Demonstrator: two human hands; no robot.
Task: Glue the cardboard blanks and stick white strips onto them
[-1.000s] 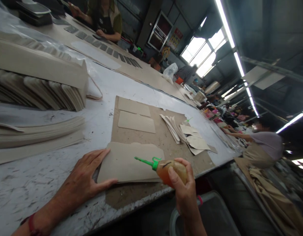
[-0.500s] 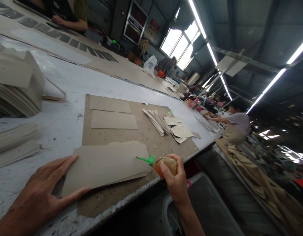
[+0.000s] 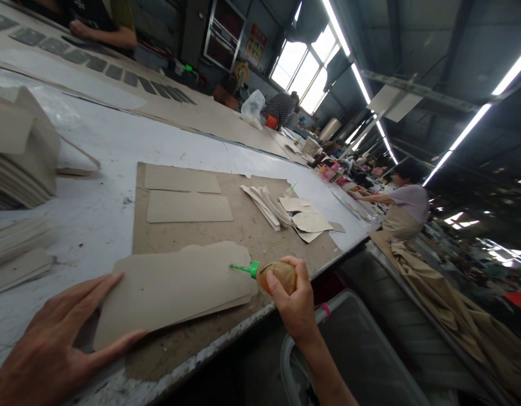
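My right hand (image 3: 295, 304) is wrapped round a glue bottle (image 3: 279, 277) of amber liquid with a green nozzle. The nozzle tip points left, over the right end of the top grey-beige card sheet (image 3: 176, 285); whether it touches cannot be told. Under that sheet the edges of more sheets show. My left hand (image 3: 57, 332) has thumb and fingers spread along the sheet's left end, fingertips at its edges. Behind the sheet, two flat card pieces (image 3: 189, 207) lie on a brown board (image 3: 159, 239). Right of them are a bundle of narrow strips (image 3: 266, 207) and several cut pale pieces (image 3: 310, 220).
Tall stacks of card (image 3: 19, 146) and lower piles (image 3: 19, 242) stand at the left of the white table (image 3: 112, 132). A grey plastic bin (image 3: 349, 344) is below the table's front edge. A co-worker (image 3: 406, 200) stands at the right, another person's arm (image 3: 102, 35) reaches in at far left.
The whole view has shifted slightly, so most things sit a little further left. My right hand still holds the bottle over the sheet's right end, and my left hand stays at its left end.
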